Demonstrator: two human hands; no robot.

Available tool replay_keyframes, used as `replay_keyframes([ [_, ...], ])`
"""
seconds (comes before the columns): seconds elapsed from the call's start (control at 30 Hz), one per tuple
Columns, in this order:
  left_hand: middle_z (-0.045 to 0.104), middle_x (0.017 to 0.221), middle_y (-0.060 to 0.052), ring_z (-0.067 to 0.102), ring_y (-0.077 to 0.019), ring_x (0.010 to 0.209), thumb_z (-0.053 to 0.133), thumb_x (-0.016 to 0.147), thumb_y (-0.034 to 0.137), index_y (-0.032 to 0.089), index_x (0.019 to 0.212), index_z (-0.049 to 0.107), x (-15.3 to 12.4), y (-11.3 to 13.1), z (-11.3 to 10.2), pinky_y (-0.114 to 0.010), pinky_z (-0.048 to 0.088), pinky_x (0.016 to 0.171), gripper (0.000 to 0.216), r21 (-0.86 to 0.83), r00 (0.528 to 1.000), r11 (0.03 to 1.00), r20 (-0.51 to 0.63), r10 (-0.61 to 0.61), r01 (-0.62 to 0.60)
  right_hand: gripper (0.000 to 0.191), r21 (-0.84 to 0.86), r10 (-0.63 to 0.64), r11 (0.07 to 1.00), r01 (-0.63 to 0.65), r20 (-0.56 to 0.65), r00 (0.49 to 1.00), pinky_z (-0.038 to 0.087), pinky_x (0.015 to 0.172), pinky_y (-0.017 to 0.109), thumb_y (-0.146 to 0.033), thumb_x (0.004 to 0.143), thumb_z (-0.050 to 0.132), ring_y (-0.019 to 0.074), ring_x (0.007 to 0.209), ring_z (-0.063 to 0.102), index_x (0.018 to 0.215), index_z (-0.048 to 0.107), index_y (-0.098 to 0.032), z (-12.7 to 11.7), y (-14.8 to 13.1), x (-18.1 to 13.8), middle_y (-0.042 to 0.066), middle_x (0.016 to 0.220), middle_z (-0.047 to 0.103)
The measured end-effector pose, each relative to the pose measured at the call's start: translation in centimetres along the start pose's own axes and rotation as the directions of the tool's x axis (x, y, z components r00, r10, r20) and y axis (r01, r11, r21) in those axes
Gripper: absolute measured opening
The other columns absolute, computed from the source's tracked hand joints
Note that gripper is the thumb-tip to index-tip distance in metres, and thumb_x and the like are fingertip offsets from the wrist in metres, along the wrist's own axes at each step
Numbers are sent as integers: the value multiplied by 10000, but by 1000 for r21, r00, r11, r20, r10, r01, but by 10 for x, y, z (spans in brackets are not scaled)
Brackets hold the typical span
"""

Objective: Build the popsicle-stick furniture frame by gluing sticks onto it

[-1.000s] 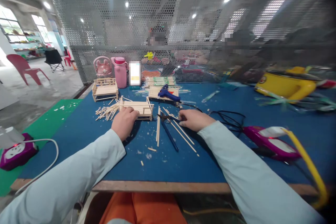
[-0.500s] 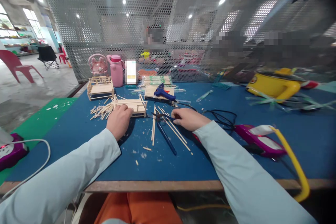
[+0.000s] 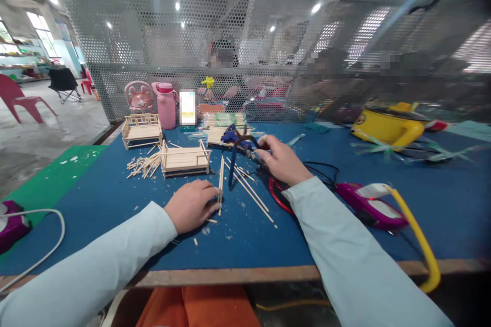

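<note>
My left hand point(image 3: 192, 205) rests on the blue table top point(image 3: 115, 189), fingers closed on the near end of a thin wooden stick point(image 3: 221, 176). My right hand point(image 3: 280, 162) is raised slightly and grips blue-handled cutters point(image 3: 232, 166), one handle hanging down toward the table. More long sticks point(image 3: 251, 191) lie fanned out below it. A small stick-built bench model point(image 3: 184, 159) stands just beyond my left hand, apart from it.
A second stick model point(image 3: 141, 131) and a scrap pile point(image 3: 141, 166) sit at left. Blue glue gun point(image 3: 229, 135), pink bottle point(image 3: 166, 106), yellow pot point(image 3: 387, 125), purple tool with yellow strap point(image 3: 368, 205), black cable point(image 3: 326, 171). A mesh screen point(image 3: 268, 51) closes the far edge, with people behind it.
My left hand left the bench model and came nearer, onto a stick. My right hand picked the blue-handled cutters off the table and lifted them.
</note>
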State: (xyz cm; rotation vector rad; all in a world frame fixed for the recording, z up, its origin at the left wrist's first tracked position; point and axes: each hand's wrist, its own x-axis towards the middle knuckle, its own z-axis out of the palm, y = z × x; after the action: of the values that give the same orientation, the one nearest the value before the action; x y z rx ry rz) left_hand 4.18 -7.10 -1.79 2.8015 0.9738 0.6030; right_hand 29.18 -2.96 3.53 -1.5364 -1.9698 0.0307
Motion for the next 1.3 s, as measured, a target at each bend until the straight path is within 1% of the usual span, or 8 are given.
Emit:
replay_keyframes([
  [0.13, 638, 996, -83, 589, -187, 900, 445, 871, 292, 171, 1042, 620, 7, 3, 3, -313, 477, 815, 273, -29, 999, 999, -30, -23, 23, 117, 158, 97, 986, -52, -288, 953, 401, 693, 284, -314, 812, 424, 164, 699, 486, 885, 410, -223, -3, 10, 2, 12, 751, 498],
  [0.27, 643, 934, -71, 602, -185, 882, 412, 888, 295, 183, 970, 653, 44, 15, 15, -307, 489, 792, 278, 7, 999, 999, 1, 44, -44, 189, 357, 257, 929, -100, -425, 868, 427, 596, 278, -307, 809, 425, 148, 617, 481, 983, 401, -236, -8, 16, 4, 10, 742, 497],
  [0.4, 611, 990, -86, 615, -195, 910, 364, 903, 233, 192, 1008, 642, 99, 31, 27, -308, 509, 750, 300, 117, 996, 993, 84, -29, 19, 195, 594, 340, 804, -21, -431, 836, 385, 474, 242, -308, 782, 448, 110, 505, 415, 964, 397, -258, -12, 19, 6, -23, 703, 471],
  [0.53, 616, 984, -129, 619, -246, 926, 403, 864, 142, 141, 978, 656, 132, 39, 32, -349, 518, 727, 278, 187, 979, 979, 166, -116, 84, 214, 712, 334, 702, 14, -347, 876, 358, 457, 234, -337, 736, 518, 103, 502, 421, 912, 425, -255, -10, 22, 5, -34, 686, 486],
  [0.83, 629, 915, -139, 616, -215, 900, 414, 852, 89, 81, 910, 645, 126, 29, 35, -325, 495, 785, 239, 221, 979, 973, 204, 20, -66, 230, 729, 299, 677, -96, -154, 942, 331, 445, 226, -348, 728, 533, 104, 502, 412, 911, 432, -254, 2, 15, 3, -40, 672, 488],
  [1.03, 634, 955, -112, 598, -171, 883, 384, 886, 134, 94, 901, 645, 128, 18, 37, -256, 466, 796, 264, 206, 975, 969, 203, 91, -133, 227, 722, 301, 689, -58, -213, 929, 323, 436, 212, -287, 727, 525, 94, 497, 394, 920, 413, -244, 8, 10, 5, -44, 664, 471],
  [1.17, 600, 1087, -77, 542, -178, 937, 355, 915, 210, 142, 982, 604, 118, 16, 36, -275, 438, 833, 267, 232, 979, 951, 71, 191, -203, 193, 716, 306, 697, -33, -255, 917, 333, 438, 216, -298, 754, 511, 93, 492, 391, 917, 422, -245, 9, 10, 5, -43, 665, 467],
  [1.3, 638, 922, -52, 535, -187, 837, 361, 907, 187, 161, 1016, 568, 94, 22, 24, -292, 445, 744, 236, 301, 944, 902, -15, 330, -310, 151, 701, 289, 713, -19, -269, 919, 352, 448, 226, -326, 800, 477, 102, 513, 410, 917, 435, -241, 6, 16, 3, -26, 685, 488],
])
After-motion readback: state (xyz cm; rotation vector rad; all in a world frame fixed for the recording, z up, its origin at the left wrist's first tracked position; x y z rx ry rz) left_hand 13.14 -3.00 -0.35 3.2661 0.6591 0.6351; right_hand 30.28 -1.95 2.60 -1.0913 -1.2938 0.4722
